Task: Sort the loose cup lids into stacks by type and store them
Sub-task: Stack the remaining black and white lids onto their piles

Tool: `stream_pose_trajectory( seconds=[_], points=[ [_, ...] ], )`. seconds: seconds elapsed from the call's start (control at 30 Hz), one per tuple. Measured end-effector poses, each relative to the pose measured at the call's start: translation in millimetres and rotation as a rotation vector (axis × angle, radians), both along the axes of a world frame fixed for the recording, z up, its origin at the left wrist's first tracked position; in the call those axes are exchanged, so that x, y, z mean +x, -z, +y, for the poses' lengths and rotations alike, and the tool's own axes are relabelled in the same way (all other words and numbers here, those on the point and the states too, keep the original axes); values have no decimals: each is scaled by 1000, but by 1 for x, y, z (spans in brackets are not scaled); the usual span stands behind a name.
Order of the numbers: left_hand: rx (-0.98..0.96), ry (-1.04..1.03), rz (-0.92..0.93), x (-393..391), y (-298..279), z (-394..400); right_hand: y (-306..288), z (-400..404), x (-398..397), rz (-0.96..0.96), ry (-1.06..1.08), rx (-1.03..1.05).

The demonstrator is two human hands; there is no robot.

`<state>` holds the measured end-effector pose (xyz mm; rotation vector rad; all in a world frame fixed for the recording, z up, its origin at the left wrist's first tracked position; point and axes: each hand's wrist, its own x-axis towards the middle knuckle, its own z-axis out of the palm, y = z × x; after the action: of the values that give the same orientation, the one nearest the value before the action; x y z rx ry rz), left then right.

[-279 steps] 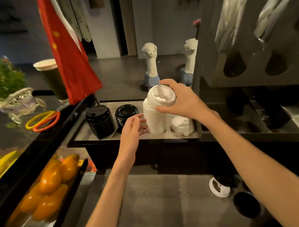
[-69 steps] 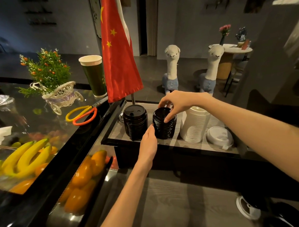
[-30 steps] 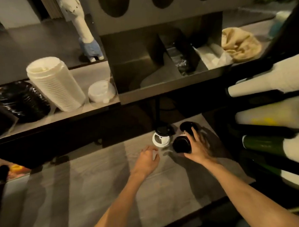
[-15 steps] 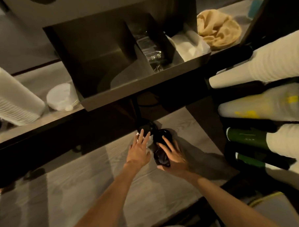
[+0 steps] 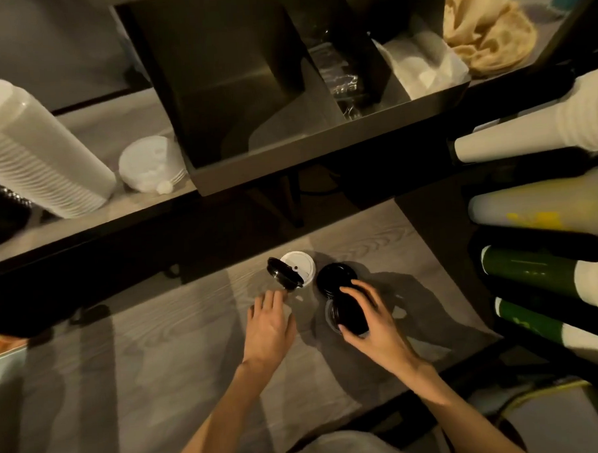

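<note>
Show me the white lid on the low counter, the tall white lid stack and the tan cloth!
white lid (image 5: 304,265), head view, its top.
tall white lid stack (image 5: 37,152), head view, ribbed side.
tan cloth (image 5: 488,33), head view, crumpled middle.

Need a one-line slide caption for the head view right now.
Right hand grips a small stack of black lids on the lower counter; open left hand reaches toward a tilted black lid leaning on a white lid.

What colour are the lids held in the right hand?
Black lids, right hand; seen in the head view.

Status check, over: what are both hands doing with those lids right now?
Right hand grips black lid stack. Left hand open, reaching for tilted black lid lying on white lid. Nothing blocking.
</note>
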<state>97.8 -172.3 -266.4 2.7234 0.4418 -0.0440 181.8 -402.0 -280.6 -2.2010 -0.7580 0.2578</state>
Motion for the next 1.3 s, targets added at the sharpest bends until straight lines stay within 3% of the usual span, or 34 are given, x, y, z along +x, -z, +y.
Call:
stream_pose_trajectory(
  seconds=[0.07, 0.2, 0.33, 0.4, 0.53, 0.63, 0.77, 0.83, 0.93, 1.1, 1.17, 1.3],
  points=[
    [-40, -111, -80, 8, -2, 3, -11, -4, 2, 33, 41, 60],
    [-166, -308, -68, 28, -19, 8, -20, -18, 18, 215, 259, 70],
    [-260, -209, -62, 46, -23, 16, -10, -34, 38, 322, 292, -105],
    [-268, -157, -52, 54, -23, 17, -6, -37, 40, 285, 243, -150],
    [-331, -212, -186, 54, -38, 13, -9, -27, 33, -4, 226, -67],
    [-438, -309, -227, 36, -48, 16, -19, -11, 23, -31, 59, -77],
    [-506, -297, 86, -1, -40, 33, -8, 2, 6, -50, -134, -286],
    [-319, -232, 263, -11, -33, 36, 0, 5, 1, -45, -129, -294],
    [-96, -158, 341, -9, -31, 34, -4, 9, -3, -43, -96, -188],
    [25, -48, 426, 16, -29, 35, -45, 14, -3, 272, 187, 266],
    [1, -60, 335, 30, -26, 33, -52, 15, 4, 426, 312, 382],
    [-122, -78, 175, 69, -13, 26, -45, 6, 21, 596, 376, 253]
  ],
)
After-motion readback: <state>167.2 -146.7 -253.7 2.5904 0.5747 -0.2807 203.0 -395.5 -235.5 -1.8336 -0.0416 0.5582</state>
